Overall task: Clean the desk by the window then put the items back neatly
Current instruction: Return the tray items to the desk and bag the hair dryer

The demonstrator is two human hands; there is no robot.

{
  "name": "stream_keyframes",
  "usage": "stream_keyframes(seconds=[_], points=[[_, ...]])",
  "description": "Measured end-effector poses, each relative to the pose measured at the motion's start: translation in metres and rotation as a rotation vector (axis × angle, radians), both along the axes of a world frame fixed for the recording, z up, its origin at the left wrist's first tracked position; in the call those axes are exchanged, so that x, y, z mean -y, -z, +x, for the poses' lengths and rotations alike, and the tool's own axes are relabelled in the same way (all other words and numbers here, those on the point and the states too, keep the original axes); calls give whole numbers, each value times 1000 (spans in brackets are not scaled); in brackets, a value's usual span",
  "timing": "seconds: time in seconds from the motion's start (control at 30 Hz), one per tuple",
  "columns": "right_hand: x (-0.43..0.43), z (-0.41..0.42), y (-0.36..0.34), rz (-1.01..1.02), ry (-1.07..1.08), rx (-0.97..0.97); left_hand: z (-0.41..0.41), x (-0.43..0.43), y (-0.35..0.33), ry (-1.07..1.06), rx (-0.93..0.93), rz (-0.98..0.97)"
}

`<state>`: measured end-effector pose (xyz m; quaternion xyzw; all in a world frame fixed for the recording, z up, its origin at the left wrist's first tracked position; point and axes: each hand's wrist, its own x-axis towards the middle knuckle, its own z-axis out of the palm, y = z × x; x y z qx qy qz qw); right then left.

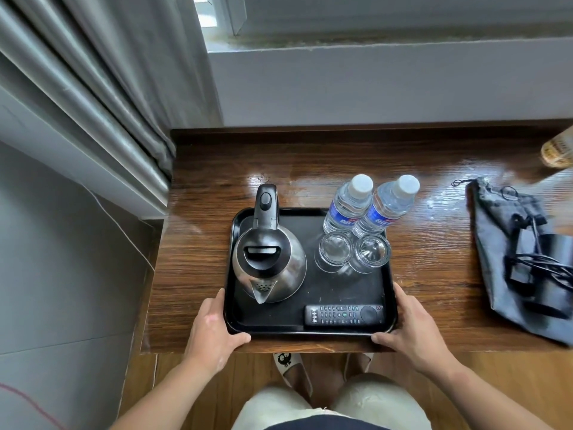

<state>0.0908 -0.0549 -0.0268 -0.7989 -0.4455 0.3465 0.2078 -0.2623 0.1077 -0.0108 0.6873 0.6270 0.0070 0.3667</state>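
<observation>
Window sill (372, 48) and grey curtain (93, 72) up ahead, and below them the dark wood-grain surface (198, 243), streaked with gloss towards its far edge. Both hands are clamped on the black rectangular plastic tray (288, 315) at the near edge of the surface. The left hand (214, 330) wraps its near-left corner and the right hand (412, 333) its near-right, thumbs along the near rim. Resting or just lifted? I can't tell. To move it well, I'd keep it dead level and go slow: the load looks top-heavy, and glass would slide. Count on board: one steel kettle with a black handle (269, 265), two clear plastic water bottles (347, 206) (386, 209), two clear drinking glasses (335, 251) (372, 252), one black remote control (344, 315). Off the tray, one grey drawstring pouch (508, 249) lies by the right edge.
</observation>
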Motion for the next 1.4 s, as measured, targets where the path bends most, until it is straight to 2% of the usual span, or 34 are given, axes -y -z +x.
stream_keyframes(seconds=[0.6, 1.4], points=[[-90, -33, 5, 8, -62, 8, -43, -70, 5, -4, -27, 98], [-220, -61, 10, 73, -129, 23, -75, -188, 2, -12, -87, 126]])
